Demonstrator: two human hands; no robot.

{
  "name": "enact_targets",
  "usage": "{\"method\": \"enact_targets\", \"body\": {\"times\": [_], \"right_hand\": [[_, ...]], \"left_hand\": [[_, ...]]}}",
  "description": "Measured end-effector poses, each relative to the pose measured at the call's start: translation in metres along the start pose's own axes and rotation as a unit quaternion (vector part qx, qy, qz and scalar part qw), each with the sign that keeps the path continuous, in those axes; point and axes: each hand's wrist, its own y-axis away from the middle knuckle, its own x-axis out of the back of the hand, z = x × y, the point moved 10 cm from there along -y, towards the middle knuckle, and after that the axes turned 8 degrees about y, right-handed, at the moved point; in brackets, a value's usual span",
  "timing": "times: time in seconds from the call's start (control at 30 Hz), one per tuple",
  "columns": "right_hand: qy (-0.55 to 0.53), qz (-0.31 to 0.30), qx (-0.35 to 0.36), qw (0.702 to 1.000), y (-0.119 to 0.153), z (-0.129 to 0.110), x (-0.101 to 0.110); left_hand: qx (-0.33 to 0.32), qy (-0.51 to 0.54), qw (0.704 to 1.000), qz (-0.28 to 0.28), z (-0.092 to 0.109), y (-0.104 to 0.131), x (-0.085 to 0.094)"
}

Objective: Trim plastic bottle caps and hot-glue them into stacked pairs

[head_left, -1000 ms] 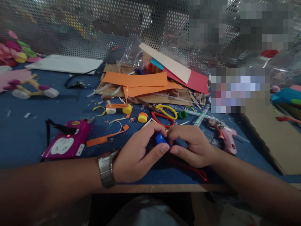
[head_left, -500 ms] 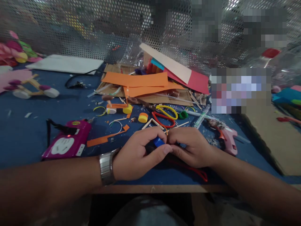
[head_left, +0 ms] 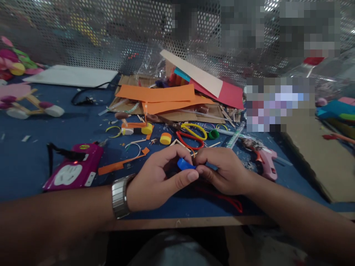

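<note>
Between the thumb and fingers of my left hand (head_left: 158,181) is a blue bottle cap (head_left: 185,164). My right hand (head_left: 222,170) is closed in a pinch right beside the cap, its fingertips meeting those of the left. What the right fingers pinch is hidden; a thin orange strip (head_left: 193,153) shows just above them. Beyond my hands lie scissors with red and yellow handles (head_left: 192,136), a green bottle cap (head_left: 213,134) and a yellow cap with an orange top (head_left: 165,139).
A purple power box (head_left: 74,166) with a black plug sits at left, and a pink glue gun (head_left: 267,162) at right. Orange paper strips (head_left: 158,94) lie on cardboard behind. A brown cardboard sheet (head_left: 318,155) covers the right side. A red loop (head_left: 235,203) lies near the front edge.
More of the blue cap shows now as my left fingers have opened slightly around it. The whole view has shifted a little, so things appear further left.
</note>
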Motion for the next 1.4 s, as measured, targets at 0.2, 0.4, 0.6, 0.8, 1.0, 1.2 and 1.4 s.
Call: {"method": "enact_targets", "body": {"times": [0.2, 0.4, 0.6, 0.8, 1.0, 1.2, 1.4], "right_hand": [[-0.019, 0.005, 0.013, 1.0, -0.001, -0.004, -0.001], [-0.027, -0.04, -0.002, 0.999, 0.0, -0.002, -0.009], [-0.036, -0.044, -0.039, 0.998, 0.0, 0.001, -0.009], [-0.076, -0.044, -0.071, 0.994, 0.0, -0.001, -0.008], [-0.087, -0.042, -0.072, 0.993, -0.001, -0.002, -0.005], [-0.163, -0.041, -0.113, 0.979, -0.002, 0.003, -0.006], [-0.247, -0.025, -0.133, 0.959, -0.001, 0.004, -0.002]], "left_hand": [[0.073, 0.08, 0.993, -0.037, -0.014, 0.004, -0.009], [0.021, -0.016, 0.999, -0.022, -0.001, 0.003, -0.004], [-0.001, -0.071, 0.997, 0.023, 0.007, 0.001, 0.003], [-0.014, -0.123, 0.991, 0.053, 0.013, -0.003, 0.01], [-0.013, -0.134, 0.989, 0.058, 0.011, -0.004, 0.013], [-0.009, -0.143, 0.988, 0.061, 0.012, -0.004, 0.014], [0.007, -0.122, 0.991, 0.064, 0.011, -0.004, 0.014]]}}
